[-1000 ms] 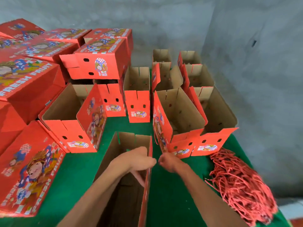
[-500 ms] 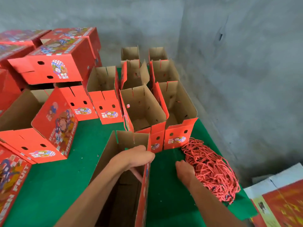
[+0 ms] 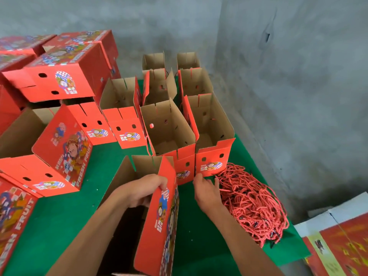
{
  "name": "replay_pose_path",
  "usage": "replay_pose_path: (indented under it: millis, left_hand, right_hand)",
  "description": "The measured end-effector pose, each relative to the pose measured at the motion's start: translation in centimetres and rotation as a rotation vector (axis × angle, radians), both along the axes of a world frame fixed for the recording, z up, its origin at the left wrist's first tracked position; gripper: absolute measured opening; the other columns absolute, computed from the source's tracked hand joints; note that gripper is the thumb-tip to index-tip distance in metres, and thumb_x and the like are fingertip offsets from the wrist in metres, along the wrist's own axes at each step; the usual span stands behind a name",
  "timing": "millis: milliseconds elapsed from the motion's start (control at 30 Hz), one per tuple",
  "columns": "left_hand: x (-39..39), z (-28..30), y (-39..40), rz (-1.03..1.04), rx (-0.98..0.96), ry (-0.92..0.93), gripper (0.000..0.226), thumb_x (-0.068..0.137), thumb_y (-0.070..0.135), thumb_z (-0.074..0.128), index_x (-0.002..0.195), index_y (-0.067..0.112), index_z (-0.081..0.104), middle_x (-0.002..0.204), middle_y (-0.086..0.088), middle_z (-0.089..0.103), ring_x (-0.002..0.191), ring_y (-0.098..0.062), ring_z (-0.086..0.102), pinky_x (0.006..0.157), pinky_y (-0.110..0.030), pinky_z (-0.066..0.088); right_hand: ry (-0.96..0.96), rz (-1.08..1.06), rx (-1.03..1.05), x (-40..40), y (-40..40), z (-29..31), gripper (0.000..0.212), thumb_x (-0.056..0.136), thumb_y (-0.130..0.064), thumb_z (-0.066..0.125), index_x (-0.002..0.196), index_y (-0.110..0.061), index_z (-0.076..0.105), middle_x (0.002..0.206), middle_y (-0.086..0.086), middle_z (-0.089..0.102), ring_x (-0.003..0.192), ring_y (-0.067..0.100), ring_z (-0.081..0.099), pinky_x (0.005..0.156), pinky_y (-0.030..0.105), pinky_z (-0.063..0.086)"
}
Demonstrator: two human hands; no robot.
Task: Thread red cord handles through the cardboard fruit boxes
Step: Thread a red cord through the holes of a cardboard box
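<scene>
Since half a second ago the right hand has slid along the green table to the near edge of the pile of red cords, and the right wall of the near box now leans outward, showing its printed face. Right fingers lie loosely spread, tips touching the nearest strands; whether any strand is pinched I cannot tell. Left hand curls over the top edge of that same wall, fingers wrapped on it, thumb hidden inside the box. Two bare forearms run out of the bottom of the view. Beyond the hands stand seven open boxes with flaps up, set in rows toward the grey wall; the far two are small and their holes hard to make out. To the left I count three more open ones, one tipped on its side, and a stack of closed boxes cut off by the edge, so their number is unclear. One flat printed carton lies below the table's right corner, partly out of sight.
</scene>
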State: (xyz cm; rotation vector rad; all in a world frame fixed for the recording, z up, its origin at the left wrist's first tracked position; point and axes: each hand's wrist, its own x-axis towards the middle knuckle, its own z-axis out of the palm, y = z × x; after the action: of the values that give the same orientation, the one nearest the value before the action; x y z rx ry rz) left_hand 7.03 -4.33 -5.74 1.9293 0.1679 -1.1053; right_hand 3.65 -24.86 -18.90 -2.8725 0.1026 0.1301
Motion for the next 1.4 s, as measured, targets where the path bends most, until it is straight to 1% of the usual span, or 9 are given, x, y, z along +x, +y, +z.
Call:
replay_pose_path:
  millis: [67, 133, 200, 333, 933, 1033, 1133, 1233, 1400]
  left_hand:
    - [-0.1, 0.0, 0.5, 0.040, -0.013, 0.018, 0.036, 0.089, 0.020, 0.051, 0.120, 0.005, 0.059, 0.101, -0.015, 0.077, 0.090, -0.028, 0.076, 0.072, -0.032, 0.061]
    - [-0.1, 0.1, 0.9, 0.074, -0.026, 0.016, 0.030, 0.089, 0.019, 0.052, 0.113, 0.005, 0.063, 0.099, -0.015, 0.078, 0.086, -0.027, 0.076, 0.072, -0.031, 0.060]
    - [0.0, 0.2, 1.4, 0.114, -0.029, 0.007, 0.028, 0.089, 0.019, 0.052, 0.109, 0.004, 0.064, 0.099, -0.016, 0.078, 0.080, -0.025, 0.076, 0.069, -0.029, 0.060]
    - [0.2, -0.1, 2.1, 0.159, -0.035, -0.008, 0.030, 0.087, 0.022, 0.053, 0.110, 0.005, 0.065, 0.097, -0.015, 0.077, 0.078, -0.024, 0.075, 0.069, -0.029, 0.058]
    - [-1.0, -0.5, 1.1, 0.225, -0.064, -0.020, 0.053, 0.093, 0.053, 0.049, 0.119, 0.010, 0.065, 0.102, -0.013, 0.077, 0.088, -0.024, 0.074, 0.077, -0.031, 0.057]
    - [-1.1, -0.8, 1.1, 0.229, -0.149, -0.003, 0.072, 0.087, 0.078, 0.046, 0.120, 0.017, 0.067, 0.105, -0.010, 0.078, 0.096, -0.024, 0.076, 0.080, -0.034, 0.060]
    - [-1.2, -1.1, 1.1, 0.224, -0.215, 0.018, 0.099, 0.073, 0.096, 0.035, 0.099, 0.010, 0.076, 0.099, -0.017, 0.076, 0.093, -0.028, 0.076, 0.073, -0.036, 0.061]
    - [-1.6, -1.7, 0.7, 0.231, -0.180, -0.029, 0.089, 0.084, 0.088, 0.032, 0.098, 0.011, 0.074, 0.090, -0.010, 0.077, 0.087, -0.021, 0.077, 0.067, -0.032, 0.061]
    - [-3.1, -1.6, -0.5, 0.043, -0.046, -0.249, 0.031, 0.103, 0.037, 0.054, 0.103, 0.011, 0.070, 0.090, -0.008, 0.077, 0.086, -0.023, 0.077, 0.085, -0.038, 0.061]
  right_hand:
    - [-0.058, -0.032, 0.408, -0.1, 0.9, 1.7, 0.006, 0.105, -0.010, 0.051, 0.106, -0.015, 0.053, 0.094, 0.000, 0.071, 0.083, 0.017, 0.069, 0.085, 0.043, 0.056]
    - [-0.025, -0.025, 0.740, -0.6, 1.8, 2.7, 0.011, 0.107, -0.021, 0.055, 0.101, -0.021, 0.065, 0.088, -0.010, 0.069, 0.071, -0.002, 0.064, 0.068, 0.024, 0.053]
    - [0.013, 0.033, 0.864, -1.3, 2.3, 2.7, 0.017, 0.107, -0.022, 0.056, 0.109, -0.025, 0.072, 0.093, -0.014, 0.071, 0.078, -0.006, 0.066, 0.073, 0.015, 0.053]
    - [0.051, 0.053, 1.040, -2.5, 2.9, 2.0, 0.017, 0.103, -0.017, 0.063, 0.113, -0.028, 0.070, 0.094, -0.004, 0.078, 0.088, 0.010, 0.075, 0.088, 0.029, 0.059]
    - [-0.058, -0.187, 1.193, -3.3, 5.2, 1.4, 0.007, 0.103, -0.014, 0.060, 0.101, -0.020, 0.064, 0.089, 0.002, 0.074, 0.079, 0.012, 0.070, 0.080, 0.030, 0.059]
    - [-0.083, -0.198, 1.188, -3.5, 5.5, 1.3, 0.008, 0.103, -0.016, 0.060, 0.100, -0.022, 0.063, 0.088, -0.001, 0.074, 0.079, 0.011, 0.070, 0.077, 0.025, 0.058]
    - [-0.094, -0.236, 1.199, -3.7, 5.8, 1.0, 0.007, 0.103, -0.019, 0.060, 0.097, -0.023, 0.063, 0.085, -0.001, 0.074, 0.077, 0.011, 0.069, 0.072, 0.022, 0.056]
    - [-0.082, -0.259, 1.220, -3.8, 5.9, 0.7, 0.008, 0.103, -0.020, 0.060, 0.095, -0.023, 0.062, 0.084, 0.001, 0.074, 0.073, 0.011, 0.068, 0.070, 0.028, 0.054]
    - [-0.161, -0.301, 1.172, -3.6, 6.2, 0.7, 0.008, 0.099, -0.018, 0.062, 0.094, -0.024, 0.063, 0.082, -0.002, 0.073, 0.075, 0.014, 0.070, 0.065, 0.027, 0.056]
